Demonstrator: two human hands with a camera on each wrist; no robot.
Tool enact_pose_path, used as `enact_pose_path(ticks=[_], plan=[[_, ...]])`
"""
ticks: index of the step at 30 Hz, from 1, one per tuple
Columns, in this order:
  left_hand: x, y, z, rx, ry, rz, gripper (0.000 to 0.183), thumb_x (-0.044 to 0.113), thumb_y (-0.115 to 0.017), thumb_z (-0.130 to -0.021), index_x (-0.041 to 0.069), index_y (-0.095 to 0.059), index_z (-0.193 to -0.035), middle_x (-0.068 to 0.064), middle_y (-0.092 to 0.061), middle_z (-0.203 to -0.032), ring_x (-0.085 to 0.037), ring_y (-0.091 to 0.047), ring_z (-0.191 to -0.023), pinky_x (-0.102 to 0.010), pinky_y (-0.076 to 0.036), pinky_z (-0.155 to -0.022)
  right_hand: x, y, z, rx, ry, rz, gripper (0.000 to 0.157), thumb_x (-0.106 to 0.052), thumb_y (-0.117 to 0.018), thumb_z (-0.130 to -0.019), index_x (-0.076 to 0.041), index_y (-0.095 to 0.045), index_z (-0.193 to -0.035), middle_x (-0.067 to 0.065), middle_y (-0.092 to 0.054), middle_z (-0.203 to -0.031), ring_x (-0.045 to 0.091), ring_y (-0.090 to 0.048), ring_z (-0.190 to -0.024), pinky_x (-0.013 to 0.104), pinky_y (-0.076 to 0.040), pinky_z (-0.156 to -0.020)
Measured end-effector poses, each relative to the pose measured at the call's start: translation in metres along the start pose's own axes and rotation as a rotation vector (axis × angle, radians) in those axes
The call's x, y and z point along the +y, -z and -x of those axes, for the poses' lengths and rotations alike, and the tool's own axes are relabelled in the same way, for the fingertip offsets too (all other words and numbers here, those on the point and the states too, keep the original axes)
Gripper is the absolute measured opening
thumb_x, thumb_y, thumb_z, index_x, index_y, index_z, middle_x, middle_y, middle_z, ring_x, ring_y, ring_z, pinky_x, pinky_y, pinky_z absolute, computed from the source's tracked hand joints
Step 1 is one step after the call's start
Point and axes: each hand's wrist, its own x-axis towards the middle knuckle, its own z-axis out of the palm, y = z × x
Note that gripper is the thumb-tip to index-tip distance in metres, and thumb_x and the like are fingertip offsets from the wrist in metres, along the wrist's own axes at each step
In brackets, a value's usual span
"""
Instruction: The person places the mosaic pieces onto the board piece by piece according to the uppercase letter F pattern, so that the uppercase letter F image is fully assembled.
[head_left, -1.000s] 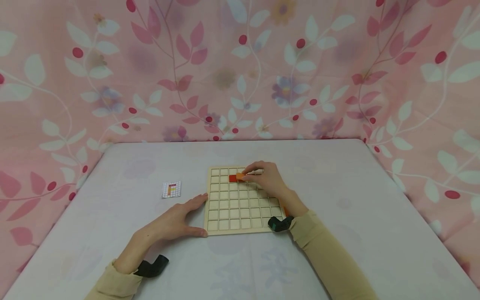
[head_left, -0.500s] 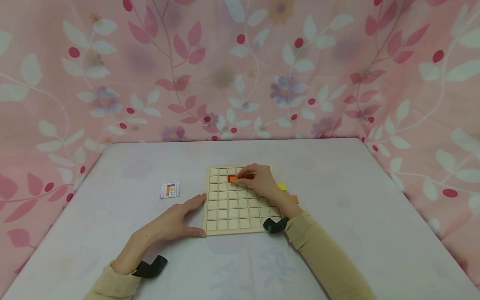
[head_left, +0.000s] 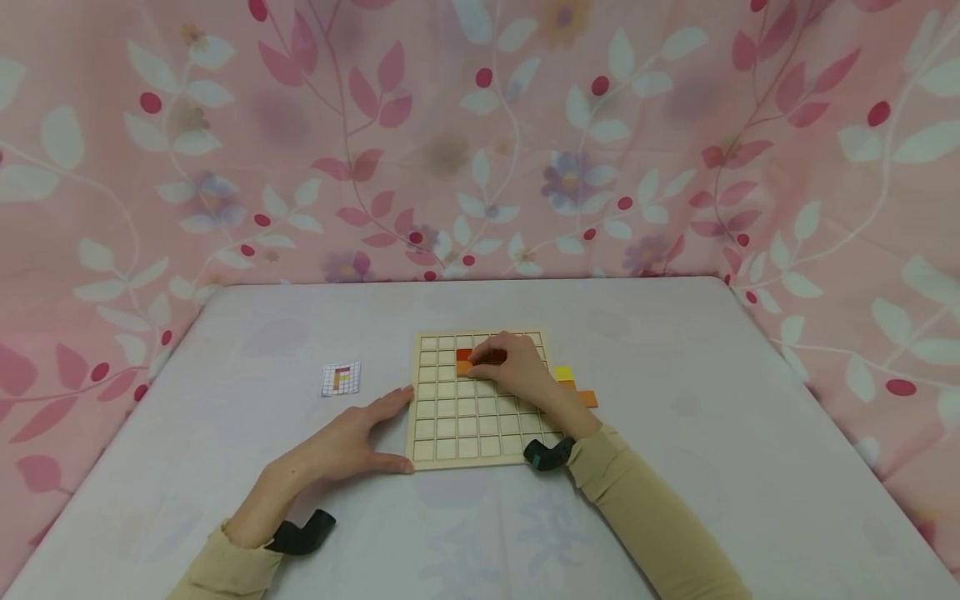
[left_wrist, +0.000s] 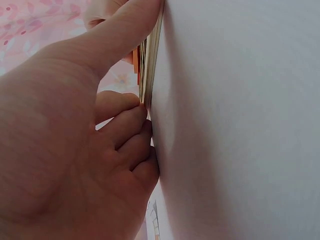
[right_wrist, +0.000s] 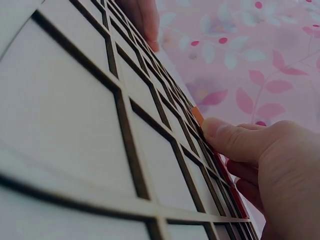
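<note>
Work on the wooden grid board [head_left: 456,429], lying on the counter [head_left: 787,467], looked only partly done. Red tiles [head_left: 464,355] lay in a row toward the board's far edge, partly covered by the right hand [head_left: 517,364], whose thumb and forefinger pinched an orange tile [head_left: 462,368] just on their near side; whether it was seated could not be told. The left hand [head_left: 348,437] was spread, thumb and fingertips against the board's left edge. Judging by the pattern card [head_left: 341,379], a yellow tile [head_left: 563,373] and loose orange tiles [head_left: 588,399] beside the right edge seemed left to place.
</note>
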Motion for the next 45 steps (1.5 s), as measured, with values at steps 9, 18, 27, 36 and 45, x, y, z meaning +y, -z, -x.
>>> enact_pose_path(ticks=[9,18,27,36,45], plan=[[0.0009,-0.0001,-0.0008,-0.005,0.006,-0.005,0.107,0.057,-0.082,-0.074,0.018,-0.03,-0.159,-0.004,-0.03,-0.163,-0.029,-0.028,-0.15,-0.053,-0.029,-0.119,0.0041,0.0001,0.0004,-0.001,0.056,-0.008,0.017,-0.024,-0.086,-0.08,-0.019,-0.078,-0.094,-0.008,-0.072,-0.096,0.01,-0.062,-0.095,0.03,-0.052,-0.087],[-0.0003,-0.0011,-0.0009,-0.005,0.012,-0.003,0.108,0.059,-0.082,-0.073,0.019,-0.03,-0.159,-0.003,-0.03,-0.163,-0.029,-0.028,-0.15,-0.053,-0.029,-0.119,0.0068,-0.0004,-0.0003,-0.002,0.085,0.012,0.017,-0.021,-0.086,-0.08,-0.017,-0.078,-0.094,-0.006,-0.072,-0.097,0.01,-0.062,-0.096,0.03,-0.052,-0.09],[0.0003,-0.0012,-0.0006,-0.008,0.024,-0.004,0.108,0.059,-0.082,-0.073,0.019,-0.03,-0.159,-0.002,-0.03,-0.164,-0.029,-0.028,-0.151,-0.053,-0.03,-0.118,0.0049,-0.0003,0.0,0.002,0.091,0.005,0.019,-0.02,-0.087,-0.079,-0.015,-0.078,-0.094,-0.005,-0.073,-0.097,0.011,-0.063,-0.096,0.031,-0.051,-0.089],[0.0005,-0.0013,-0.0005,-0.003,0.023,-0.006,0.108,0.058,-0.082,-0.073,0.019,-0.031,-0.158,-0.002,-0.031,-0.163,-0.029,-0.029,-0.15,-0.053,-0.03,-0.118,0.0058,-0.0006,0.0001,0.005,0.106,-0.005,0.019,-0.02,-0.087,-0.078,-0.015,-0.078,-0.095,-0.005,-0.073,-0.097,0.012,-0.063,-0.096,0.031,-0.051,-0.09],[0.0011,-0.0008,0.0001,-0.001,0.019,0.0,0.107,0.057,-0.083,-0.073,0.019,-0.031,-0.158,-0.002,-0.031,-0.163,-0.028,-0.028,-0.151,-0.053,-0.029,-0.119,0.0043,-0.0002,0.0016,-0.007,0.094,-0.002,0.02,-0.022,-0.086,-0.079,-0.015,-0.078,-0.096,-0.005,-0.073,-0.099,0.012,-0.062,-0.099,0.031,-0.05,-0.091]])
